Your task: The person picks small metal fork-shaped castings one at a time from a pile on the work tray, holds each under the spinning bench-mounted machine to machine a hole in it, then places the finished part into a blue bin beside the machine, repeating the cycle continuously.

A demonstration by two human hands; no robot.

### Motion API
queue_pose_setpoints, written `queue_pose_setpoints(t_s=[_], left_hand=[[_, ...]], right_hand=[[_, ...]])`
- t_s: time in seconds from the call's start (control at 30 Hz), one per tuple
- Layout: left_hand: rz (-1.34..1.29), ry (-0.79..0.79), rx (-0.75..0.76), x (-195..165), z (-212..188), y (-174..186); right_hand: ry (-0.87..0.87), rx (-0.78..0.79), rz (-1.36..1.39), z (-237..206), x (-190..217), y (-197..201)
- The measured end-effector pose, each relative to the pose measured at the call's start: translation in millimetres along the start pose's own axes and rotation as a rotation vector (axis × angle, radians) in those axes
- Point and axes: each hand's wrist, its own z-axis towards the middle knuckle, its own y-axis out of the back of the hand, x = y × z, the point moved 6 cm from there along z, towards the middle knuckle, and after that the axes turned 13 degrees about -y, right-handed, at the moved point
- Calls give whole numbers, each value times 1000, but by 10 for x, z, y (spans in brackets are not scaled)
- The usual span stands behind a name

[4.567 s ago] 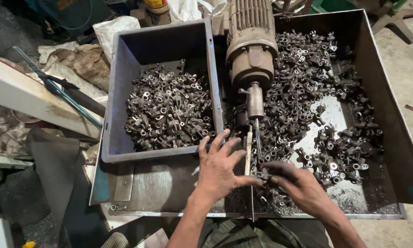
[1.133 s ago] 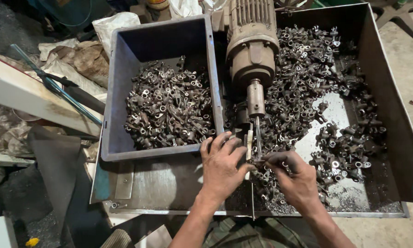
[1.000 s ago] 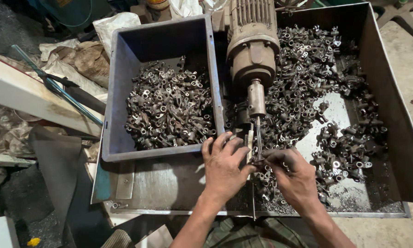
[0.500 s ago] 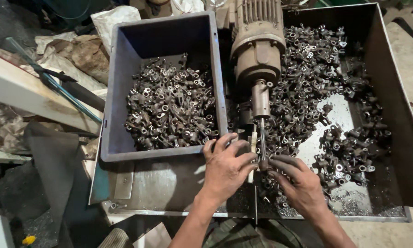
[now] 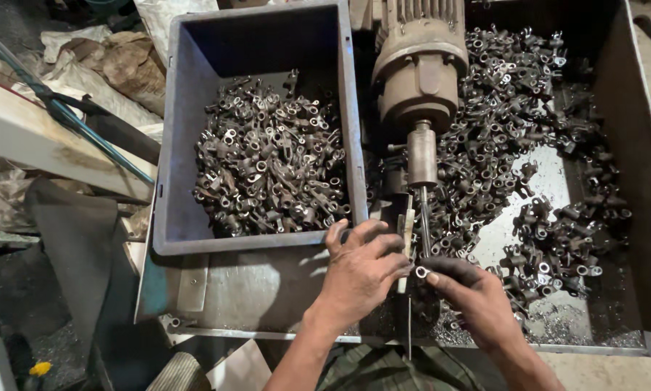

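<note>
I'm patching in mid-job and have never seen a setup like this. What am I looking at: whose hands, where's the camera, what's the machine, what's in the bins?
The one view comes from a camera worn on the person's head, looking down at their bare hands. In the middle is a motor with a spindle pointing toward the person. The grey plastic bin on the left holds a heap of small metal fittings; the metal tray on the right holds more, loosely spread. The left hand rests beside the spindle's thin tip. The right hand pinches one small ring-ended fitting just below that tip.
</note>
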Motion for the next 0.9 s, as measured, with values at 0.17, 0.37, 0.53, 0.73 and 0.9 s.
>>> queue_pose_setpoints(t_s=[0.17, 0.37, 0.53, 0.73, 0.9], left_hand=[[-42, -11, -14, -15, 10, 40], [7, 54, -54, -57, 21, -21], [29, 126, -87, -66, 32, -100], [18, 162, -91, -134, 76, -105], [59, 94, -83, -170, 115, 0]], right_hand=[[20, -68, 80, -78, 17, 35], [540, -123, -164, -299, 335, -39], [765, -341, -452, -458, 518, -142], [680, -331, -483, -499, 718, -178], [761, -348, -557, -574, 760, -260]])
